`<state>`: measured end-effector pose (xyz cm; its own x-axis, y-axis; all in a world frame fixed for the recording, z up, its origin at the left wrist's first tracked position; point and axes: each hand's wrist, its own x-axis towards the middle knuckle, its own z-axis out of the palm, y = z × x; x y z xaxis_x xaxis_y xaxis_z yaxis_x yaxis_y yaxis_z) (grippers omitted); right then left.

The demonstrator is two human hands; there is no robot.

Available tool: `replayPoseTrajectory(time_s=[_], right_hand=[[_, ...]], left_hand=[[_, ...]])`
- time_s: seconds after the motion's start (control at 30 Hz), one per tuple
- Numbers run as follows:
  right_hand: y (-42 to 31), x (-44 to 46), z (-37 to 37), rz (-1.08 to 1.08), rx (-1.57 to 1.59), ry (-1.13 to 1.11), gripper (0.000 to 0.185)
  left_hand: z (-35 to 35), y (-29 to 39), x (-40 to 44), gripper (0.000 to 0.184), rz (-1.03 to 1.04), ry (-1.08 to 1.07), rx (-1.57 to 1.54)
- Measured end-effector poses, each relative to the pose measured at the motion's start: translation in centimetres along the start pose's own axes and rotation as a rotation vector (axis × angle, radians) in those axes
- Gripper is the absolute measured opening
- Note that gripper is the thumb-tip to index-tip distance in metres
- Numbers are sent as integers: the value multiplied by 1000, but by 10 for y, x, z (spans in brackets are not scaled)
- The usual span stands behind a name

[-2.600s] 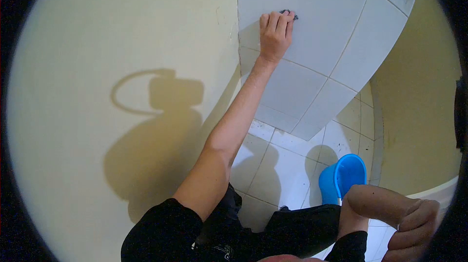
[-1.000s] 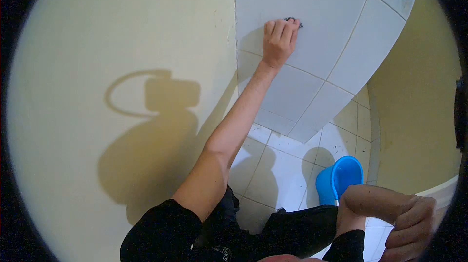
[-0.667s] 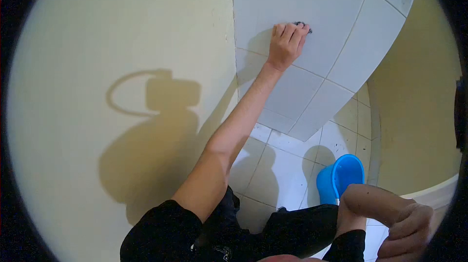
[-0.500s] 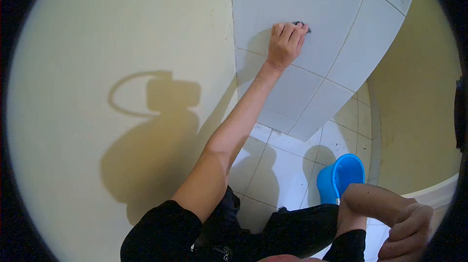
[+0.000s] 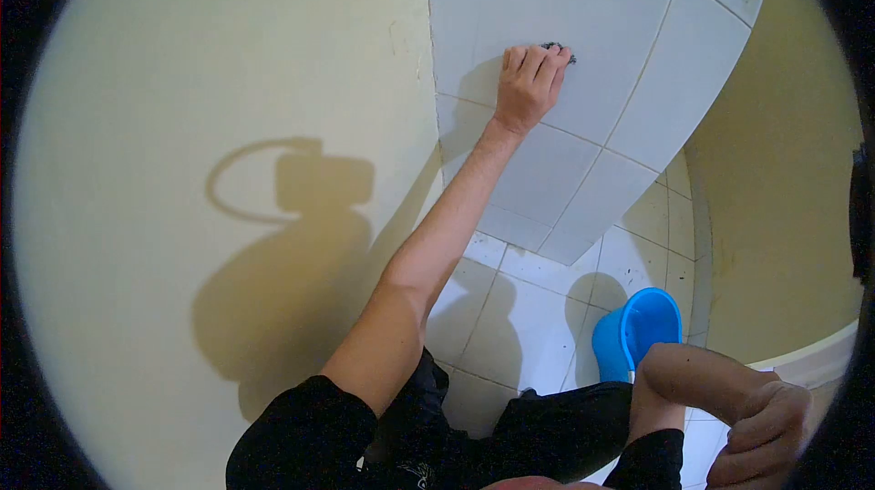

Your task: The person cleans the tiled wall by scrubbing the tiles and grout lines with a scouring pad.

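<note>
My left hand (image 5: 530, 84) is pressed against the white tiled surface (image 5: 620, 25) at the top of the head view. Its fingers are bent over a dark, frizzy scouring pad (image 5: 571, 59), of which only a fringe shows past the fingertips. The left arm is stretched far forward. At the lower right, my right hand (image 5: 761, 435) is closed, with its fingers curled in. Whether anything lies inside that hand is hidden. The right forearm is bent near the rim of a blue bucket (image 5: 609, 344).
The blue bucket stands on the white tiled floor (image 5: 538, 326), which carries small dark specks. A cream wall (image 5: 137, 216) rises close on the left, with my shadow on it. Another wall (image 5: 766, 216) curves along the right. A pale ledge (image 5: 820, 358) runs beside my right arm.
The view has shifted slightly, so the tiles appear a little further left. My left hand stays at nearly the same spot on the tile with the scouring pad. My right hand has hardly moved.
</note>
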<state>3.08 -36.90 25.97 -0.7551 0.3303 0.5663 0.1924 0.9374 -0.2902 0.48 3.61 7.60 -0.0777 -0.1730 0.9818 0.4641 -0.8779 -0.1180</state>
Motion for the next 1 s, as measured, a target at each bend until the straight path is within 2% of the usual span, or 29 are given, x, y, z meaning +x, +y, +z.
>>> replayPoseTrajectory(time_s=[0.1,0.4,0.7,0.8,1.0], right_hand=[[-5,0,-3,78,-7,-31,27],[-7,2,-2,120,-6,-51,20],[-3,1,3,85,-6,15,19],[-7,2,5,133,11,48,19],[-2,2,1,46,3,-13,20]], left_hand=[[1,-1,-2,16,0,0,6],[4,-1,-3,15,-6,11,10],[0,1,0,15,-8,-2,-4],[1,1,-1,17,-13,2,-12],[0,0,-2,19,-13,-22,-5]])
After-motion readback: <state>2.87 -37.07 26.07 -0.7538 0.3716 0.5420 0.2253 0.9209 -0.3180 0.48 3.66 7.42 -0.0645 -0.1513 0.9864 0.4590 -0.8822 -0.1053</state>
